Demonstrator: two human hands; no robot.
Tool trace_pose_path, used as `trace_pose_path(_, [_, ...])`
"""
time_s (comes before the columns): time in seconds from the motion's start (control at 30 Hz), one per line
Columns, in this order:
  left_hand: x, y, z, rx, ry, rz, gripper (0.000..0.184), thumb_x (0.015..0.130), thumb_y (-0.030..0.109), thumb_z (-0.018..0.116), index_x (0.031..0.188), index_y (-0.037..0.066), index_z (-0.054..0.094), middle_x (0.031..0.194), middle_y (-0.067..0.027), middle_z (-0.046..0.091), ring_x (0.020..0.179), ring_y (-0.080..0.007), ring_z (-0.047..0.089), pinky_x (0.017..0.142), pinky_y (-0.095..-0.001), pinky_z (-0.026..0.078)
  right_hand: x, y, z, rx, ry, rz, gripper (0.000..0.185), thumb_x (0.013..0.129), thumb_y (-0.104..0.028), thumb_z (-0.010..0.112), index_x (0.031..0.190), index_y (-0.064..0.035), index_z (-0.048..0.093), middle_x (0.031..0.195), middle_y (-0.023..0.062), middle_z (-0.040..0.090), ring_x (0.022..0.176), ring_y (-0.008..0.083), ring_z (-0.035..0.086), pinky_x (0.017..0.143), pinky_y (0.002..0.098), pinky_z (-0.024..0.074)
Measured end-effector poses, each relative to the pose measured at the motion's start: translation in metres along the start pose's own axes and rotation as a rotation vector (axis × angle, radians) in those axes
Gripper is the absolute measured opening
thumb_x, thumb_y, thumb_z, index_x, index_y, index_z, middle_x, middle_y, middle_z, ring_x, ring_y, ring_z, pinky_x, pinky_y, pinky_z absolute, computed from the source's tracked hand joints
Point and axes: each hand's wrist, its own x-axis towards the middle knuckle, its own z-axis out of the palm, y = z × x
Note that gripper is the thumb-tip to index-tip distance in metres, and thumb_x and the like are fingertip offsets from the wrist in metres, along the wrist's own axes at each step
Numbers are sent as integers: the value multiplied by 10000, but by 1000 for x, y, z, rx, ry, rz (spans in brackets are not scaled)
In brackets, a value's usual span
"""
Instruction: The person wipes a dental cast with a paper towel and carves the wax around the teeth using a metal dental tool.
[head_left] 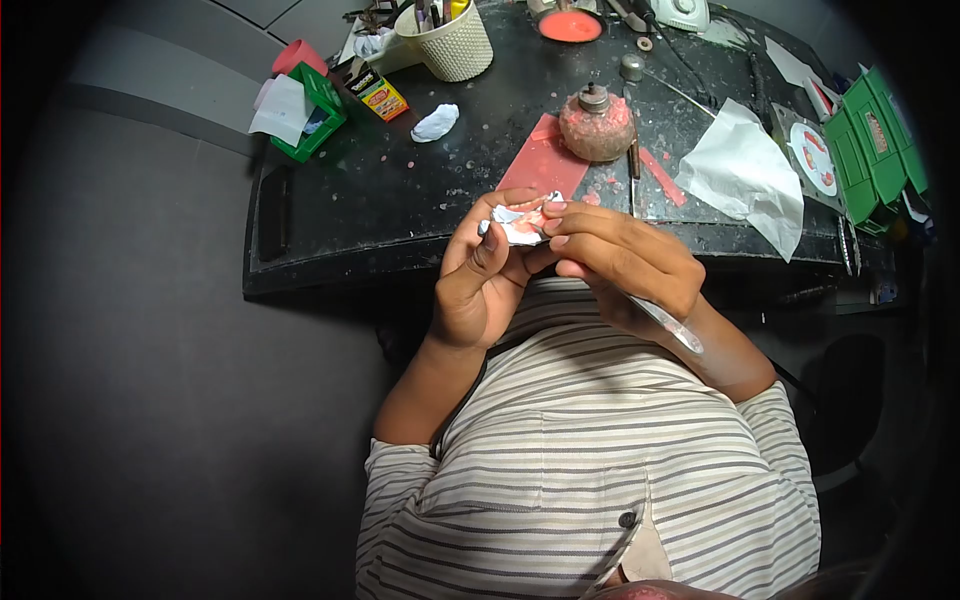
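Between both hands, near the desk's front edge, is a small white plaster model (522, 236) with pink wax on it. My left hand (480, 280) is wrapped round its left side, thumb on the near edge. My right hand (635, 262) is closed round a metal tool (668, 324), whose flat end sticks out below the palm toward the forearm. The fingertips of that hand touch the model's right side and hide the tool's other end. Just beyond the model lies a pink wax sheet (545, 158), partly under a round glass burner (597, 124).
A knife (634, 160) and pink strip (662, 178) lie right of the burner, beside a white tissue (745, 170). Green boxes (305, 115) stand left and right. Farther back are a woven cup (450, 45) and a pan of red wax (570, 26).
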Motion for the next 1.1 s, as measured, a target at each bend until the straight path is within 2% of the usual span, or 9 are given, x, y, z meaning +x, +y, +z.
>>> trace_pose_path(0.4, [-1, 1, 7, 126, 93, 10, 664, 1033, 365, 618, 1432, -104, 370, 1347, -234, 565, 1203, -284, 634, 1042, -410, 527, -2, 2, 4, -14, 13, 33, 192, 870, -13, 782, 1034, 56, 709, 989, 185, 746, 953, 316, 761, 837, 384, 624])
trace_pose_path(0.5, [-1, -3, 1, 201, 62, 42, 643, 1027, 331, 634, 1428, -97, 371, 1346, -228, 572, 1211, -281, 636, 1059, -422, 527, -2, 6, 6, -8, 78, 5, 177, 861, -54, 798, 981, 49, 719, 947, 162, 732, 866, 289, 750, 755, 342, 616])
trace_pose_path(0.57, [0, -8, -3, 407, 82, 139, 640, 1019, 314, 648, 1426, -94, 371, 1356, -233, 573, 1239, -288, 630, 1102, -449, 508, -3, 7, 2, 38, 87, 121, 158, 889, -33, 775, 996, 67, 715, 958, 164, 735, 882, 288, 750, 785, 341, 611])
trace_pose_path(0.63, [1, -7, -3, 400, 78, 136, 662, 1011, 334, 656, 1426, -95, 369, 1375, -248, 563, 1280, -320, 613, 1133, -481, 485, -6, 6, 2, 15, 114, 161, 132, 959, -30, 712, 1026, 83, 703, 979, 175, 746, 897, 266, 747, 797, 337, 607])
trace_pose_path(0.7, [2, -5, -2, 316, 42, 134, 683, 1006, 356, 662, 1428, -94, 366, 1389, -260, 553, 1306, -350, 596, 1137, -498, 478, -16, 9, 10, 340, 313, 308, 138, 1008, -45, 657, 1039, 86, 687, 1014, 204, 755, 918, 248, 744, 807, 336, 602])
trace_pose_path(0.77, [3, -3, 1, 290, 40, 127, 698, 1002, 368, 667, 1429, -93, 365, 1391, -266, 550, 1314, -361, 589, 1139, -503, 474, -17, 10, 11, 405, 350, 297, 162, 1035, -65, 623, 1028, 90, 669, 1084, 241, 746, 939, 245, 741, 820, 339, 597])
trace_pose_path(0.83, [3, -2, 3, 265, 40, 120, 712, 997, 381, 672, 1431, -93, 364, 1393, -272, 547, 1322, -371, 582, 1141, -508, 470, -12, 8, 4, 284, 252, 247, 147, 998, -75, 673, 1023, 70, 676, 1112, 252, 733, 939, 262, 741, 812, 335, 597])
trace_pose_path(0.9, [4, -2, 5, 159, 27, 110, 645, 993, 313, 703, 1423, -53, 391, 1357, -205, 563, 1252, -270, 610, 1109, -438, 487, -2, 2, -7, 53, 111, 108, 171, 926, -83, 757, 1032, 39, 701, 1080, 222, 728, 931, 284, 737, 789, 321, 600])
trace_pose_path(1.1, [2, -3, 2, 191, 22, 147, 651, 990, 302, 712, 1429, -45, 379, 1370, -210, 551, 1262, -270, 600, 1103, -422, 483, -1, 2, 4, 13, 78, 3, 212, 837, -87, 829, 991, 18, 728, 990, 147, 736, 918, 286, 751, 774, 352, 632])
